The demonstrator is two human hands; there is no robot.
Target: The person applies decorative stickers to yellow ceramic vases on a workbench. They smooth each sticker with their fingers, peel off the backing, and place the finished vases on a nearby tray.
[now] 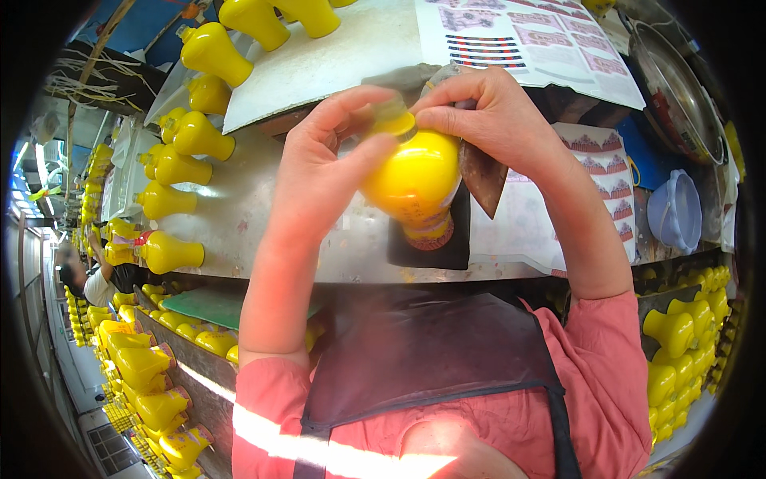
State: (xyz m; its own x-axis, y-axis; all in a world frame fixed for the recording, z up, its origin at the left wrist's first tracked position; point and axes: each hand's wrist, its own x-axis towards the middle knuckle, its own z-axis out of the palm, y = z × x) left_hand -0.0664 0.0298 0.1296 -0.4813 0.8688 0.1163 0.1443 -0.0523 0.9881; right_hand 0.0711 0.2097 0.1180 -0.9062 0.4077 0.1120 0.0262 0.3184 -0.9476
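A glossy yellow vase-shaped bottle point(415, 176) is between my hands, its neck toward the far side and its patterned, reddish base over a black mat point(403, 247). My left hand point(339, 136) curls its thumb and fingers round the neck, where something pale and see-through is blurred. My right hand point(479, 112) presses thumb and forefinger together at the neck's right side. From under its palm sticks out a brown, pointed, flat blade point(487, 180), which this hand seems to hold. Behind the fingers lies a crumpled clear plastic piece point(443, 76), partly hidden.
Several yellow bottles point(175, 251) lie along the metal table's left side, with more at the far left. Printed decal sheets point(550, 40) lie far and right. A lilac bucket point(674, 211) and metal basin point(678, 92) stand at right. Stacked bottles point(678, 327) fill both sides; a person point(92, 275) is far left.
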